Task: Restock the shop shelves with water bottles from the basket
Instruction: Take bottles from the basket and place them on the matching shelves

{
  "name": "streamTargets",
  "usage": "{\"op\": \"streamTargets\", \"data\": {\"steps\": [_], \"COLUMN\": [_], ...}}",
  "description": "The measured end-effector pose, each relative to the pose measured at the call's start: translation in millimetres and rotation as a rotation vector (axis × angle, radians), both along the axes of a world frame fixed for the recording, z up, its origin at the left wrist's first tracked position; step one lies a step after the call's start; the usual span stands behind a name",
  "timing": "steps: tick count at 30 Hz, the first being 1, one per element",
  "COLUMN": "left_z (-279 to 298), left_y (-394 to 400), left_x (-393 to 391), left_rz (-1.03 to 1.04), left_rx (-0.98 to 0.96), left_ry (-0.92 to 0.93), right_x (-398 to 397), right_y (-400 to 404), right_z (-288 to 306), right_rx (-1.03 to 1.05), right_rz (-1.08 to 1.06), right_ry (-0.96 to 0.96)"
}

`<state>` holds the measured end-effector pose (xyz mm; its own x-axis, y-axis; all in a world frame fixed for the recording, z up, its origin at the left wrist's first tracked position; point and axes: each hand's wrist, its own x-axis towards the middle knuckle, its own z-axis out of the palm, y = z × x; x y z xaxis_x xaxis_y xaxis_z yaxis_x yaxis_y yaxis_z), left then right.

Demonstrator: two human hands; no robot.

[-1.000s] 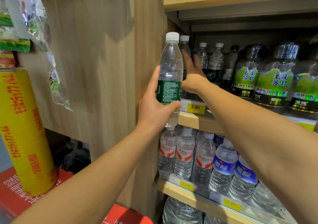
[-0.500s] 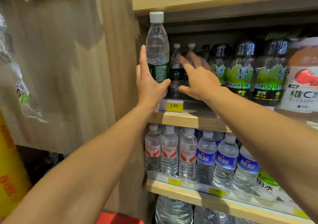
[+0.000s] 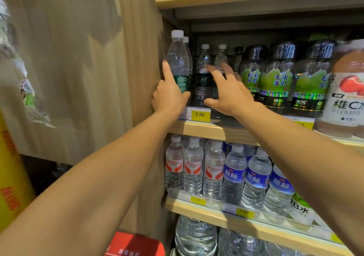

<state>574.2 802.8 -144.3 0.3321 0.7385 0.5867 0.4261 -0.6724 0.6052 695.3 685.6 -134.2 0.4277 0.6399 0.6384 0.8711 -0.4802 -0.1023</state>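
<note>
The left hand (image 3: 171,96) grips a green-labelled water bottle (image 3: 178,62) standing upright at the left end of the middle shelf (image 3: 214,131), against the wooden side panel (image 3: 141,78). The right hand (image 3: 229,92) hovers with fingers spread before 2 dark-labelled bottles (image 3: 202,74), holding nothing.

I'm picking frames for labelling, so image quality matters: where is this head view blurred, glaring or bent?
Head view: motion blur smears the vitamin drink bottle at the right edge and the hanging packets at left; foil glare streaks the soda water bottles; wide-angle distortion bows the shelf edges; the green-label bottle and both hands stay fairly sharp.
</note>
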Motion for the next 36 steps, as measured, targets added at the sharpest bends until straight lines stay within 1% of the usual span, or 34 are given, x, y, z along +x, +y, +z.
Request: {"op": "streamTargets", "data": {"steps": [3, 5, 8, 10, 13, 17, 21, 27, 33, 36], "left_z": [1.3, 3.9, 13.1, 18.3, 20.4, 14.9, 11.9, 11.2, 10.2, 10.8], "left_y": [-4.5, -7.5, -7.0, -3.5, 4.2, 8.5, 9.6, 17.3, 24.5, 26.0], "left_x": [-6.9, -12.9, -14.3, -10.2, -4.4, 2.0, 8.4, 21.2, 31.1, 35.9], "left_rz": [0.022, 0.02, 0.031, 0.018, -0.013, -0.032, -0.037, -0.044, -0.108, -0.094], "left_rx": [0.065, 0.187, 0.388, 0.436, 0.392, 0.317, 0.284, 0.233, 0.177, 0.185], "left_ry": [0.019, 0.055, 0.169, 0.252, 0.296, 0.233, 0.185, 0.179, 0.125, 0.178], "right_x": [-0.9, -0.8, -0.3, -0.4, -0.9, -0.4, 1.5, 2.9, 4.8, 7.9], "right_y": [-0.6, -1.2, -1.6, 0.0, 3.6, 7.9, 11.3, 11.7, 13.5, 16.1], "right_z": [-1.5, -2.3, -1.5, -0.2, 1.8, 0.1, -3.9, -3.2, -2.8, -2.8], "right_rx": [0.012, 0.022, 0.031, 0.041, 0.076, 0.074, 0.084, 0.102, 0.091, 0.091], "right_rz": [0.002, 0.005, 0.004, 0.001, 0.014, 0.023, 0.038, 0.048, 0.048, 0.054], "right_ry": [0.004, 0.005, 0.005, 0.018, 0.047, 0.037, 0.044, 0.048, 0.044, 0.033]}}
